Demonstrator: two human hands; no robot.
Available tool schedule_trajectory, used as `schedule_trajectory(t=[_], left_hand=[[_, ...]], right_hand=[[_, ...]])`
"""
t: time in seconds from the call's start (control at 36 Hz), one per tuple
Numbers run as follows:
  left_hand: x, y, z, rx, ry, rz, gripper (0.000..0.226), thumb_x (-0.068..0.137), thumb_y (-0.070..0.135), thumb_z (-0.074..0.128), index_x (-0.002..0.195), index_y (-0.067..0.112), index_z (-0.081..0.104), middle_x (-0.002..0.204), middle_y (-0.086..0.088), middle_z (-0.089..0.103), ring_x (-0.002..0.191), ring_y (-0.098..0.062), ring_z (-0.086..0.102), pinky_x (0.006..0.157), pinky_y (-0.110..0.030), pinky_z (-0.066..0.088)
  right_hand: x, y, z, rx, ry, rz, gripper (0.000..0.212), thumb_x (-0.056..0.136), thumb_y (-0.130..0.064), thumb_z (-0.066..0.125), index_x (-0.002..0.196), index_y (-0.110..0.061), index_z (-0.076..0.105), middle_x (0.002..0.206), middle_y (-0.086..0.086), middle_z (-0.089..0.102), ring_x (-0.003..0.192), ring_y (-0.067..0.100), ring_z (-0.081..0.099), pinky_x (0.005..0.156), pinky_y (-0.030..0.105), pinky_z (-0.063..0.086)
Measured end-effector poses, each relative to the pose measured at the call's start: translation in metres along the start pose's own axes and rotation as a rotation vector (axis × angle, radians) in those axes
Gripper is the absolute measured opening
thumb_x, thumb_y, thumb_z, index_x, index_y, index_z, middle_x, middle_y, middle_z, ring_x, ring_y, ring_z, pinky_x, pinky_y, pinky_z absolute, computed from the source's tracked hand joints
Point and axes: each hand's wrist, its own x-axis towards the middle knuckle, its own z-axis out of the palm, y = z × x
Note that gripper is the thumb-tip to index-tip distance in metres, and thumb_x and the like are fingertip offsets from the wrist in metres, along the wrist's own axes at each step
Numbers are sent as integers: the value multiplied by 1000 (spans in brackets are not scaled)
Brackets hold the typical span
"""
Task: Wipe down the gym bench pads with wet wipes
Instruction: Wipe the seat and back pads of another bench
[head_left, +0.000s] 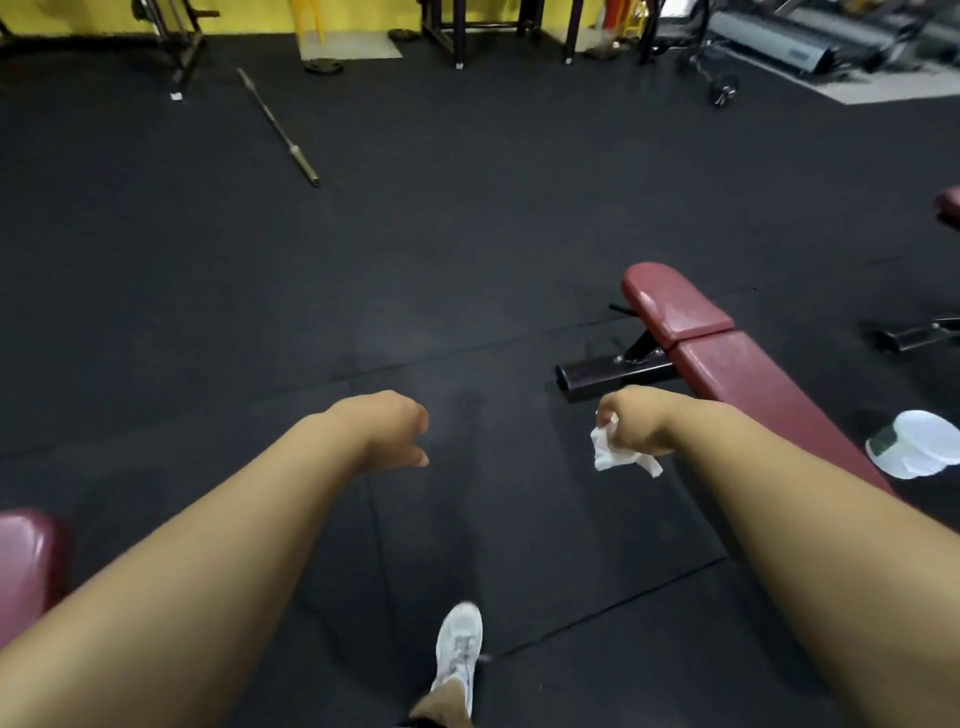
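Between benches, over black floor: right hand (631, 423) grips crumpled wet wipe (618, 454), held off the maroon bench pad (737, 374) just beside it. Left hand (395, 428) loosely curled, holding nothing. Wipe tub (914, 441) rests on pad. Likely mid-walk; next, press wipe onto pad.

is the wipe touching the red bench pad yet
Apart. The head view shows the wipe bunched in the right hand, with dark floor all round its loose end; the bench pad lies further right.
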Motion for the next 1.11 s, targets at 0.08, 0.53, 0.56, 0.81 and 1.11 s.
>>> schedule_trajectory(t=[0.08,0.53,0.56,0.81,1.11], left_hand=[[60,-1,-41,44,-8,29,43,89,46,56,124,23,52,122,3,56,108,-21,55,88,-36,48],[324,63,-222,119,-9,181,48,88,47,57,130,25,48,129,4,52,114,-21,53,89,-33,44],[343,69,-231,127,-10,186,48,88,47,57,130,24,48,129,4,52,115,-21,53,89,-33,44],[498,122,-328,181,-57,216,46,92,45,52,132,23,47,130,6,53,117,-20,51,96,-35,44],[667,128,-428,175,-63,241,49,90,47,54,133,26,46,130,5,54,116,-20,53,95,-36,46]], right_hand=[[35,15,-42,26,19,32,46,80,-10,45,125,-5,55,77,14,73,99,16,59,84,24,45],[220,148,-195,95,74,112,44,79,-12,46,121,-17,56,109,12,67,95,17,53,81,29,49],[235,157,-204,95,74,105,44,79,-12,47,122,-18,55,110,12,66,95,18,54,81,30,48],[363,249,-300,116,74,87,48,81,-7,44,127,-20,53,119,5,51,95,22,51,74,31,41],[505,304,-417,181,45,101,40,84,-12,56,123,-15,59,118,8,62,106,24,59,76,25,46]])
